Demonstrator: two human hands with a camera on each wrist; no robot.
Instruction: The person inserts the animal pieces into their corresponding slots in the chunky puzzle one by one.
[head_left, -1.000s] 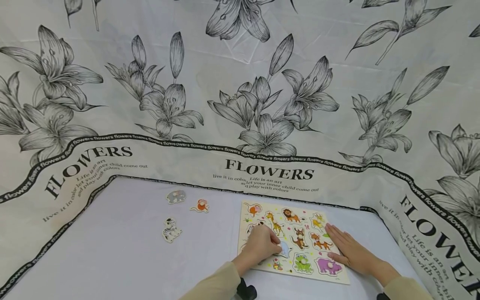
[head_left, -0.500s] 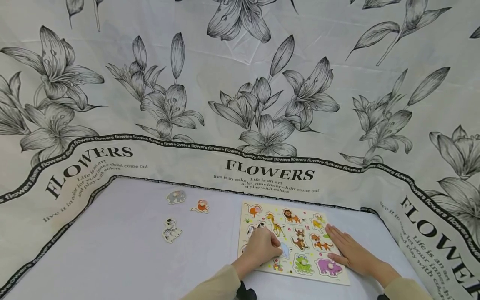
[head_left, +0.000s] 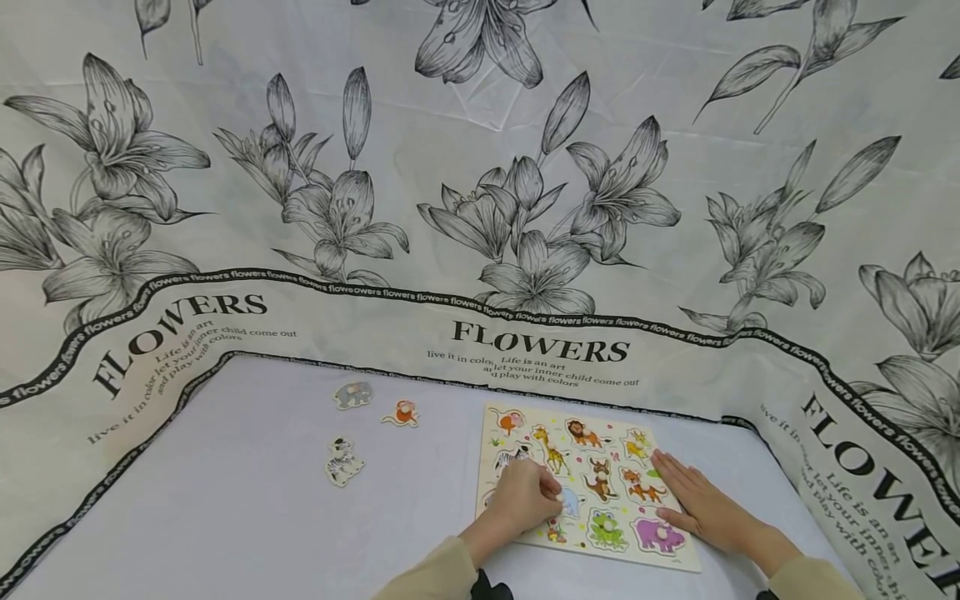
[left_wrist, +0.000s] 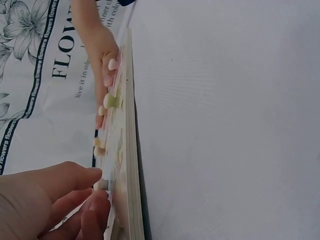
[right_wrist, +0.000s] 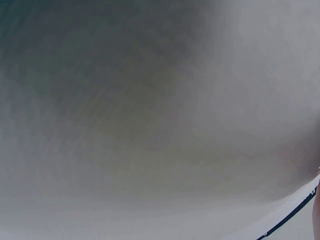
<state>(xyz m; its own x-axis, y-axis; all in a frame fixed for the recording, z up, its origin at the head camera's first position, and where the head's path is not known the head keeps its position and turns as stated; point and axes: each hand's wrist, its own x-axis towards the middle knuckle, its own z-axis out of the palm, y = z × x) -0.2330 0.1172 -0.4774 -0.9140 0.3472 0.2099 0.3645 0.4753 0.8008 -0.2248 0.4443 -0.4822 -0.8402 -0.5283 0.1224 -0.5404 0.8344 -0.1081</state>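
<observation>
A cream wooden animal puzzle board (head_left: 517, 533) lies flat on the white cloth, its pieces fitted with small knobs. My left hand (head_left: 519, 498) is over its lower left part, thumb and fingers pinching the knob (left_wrist: 102, 184) of a light-blue animal puzzle piece (head_left: 573, 502). That hand partly covers the piece and the zebra picture (head_left: 512, 456). My right hand (head_left: 701, 502) rests with straight fingers along the board's right side, by the purple hippo piece (head_left: 658, 533). In the right wrist view there is mostly blurred pale surface.
Left of the board lie a grey elephant piece (head_left: 352, 394), an orange monkey piece (head_left: 403, 412) and a zebra piece (head_left: 343, 462). Behind the white tabletop (head_left: 225, 500) hangs a flower-printed cloth (head_left: 390, 333). Frog (head_left: 606, 528), giraffe (head_left: 551, 450) and lion (head_left: 585, 433) pieces sit on the board.
My left hand has sunk slightly toward the board's near side, baring a little more of the zebra picture. Its fingertips stay at the light-blue piece; the right hand has kept its place.
</observation>
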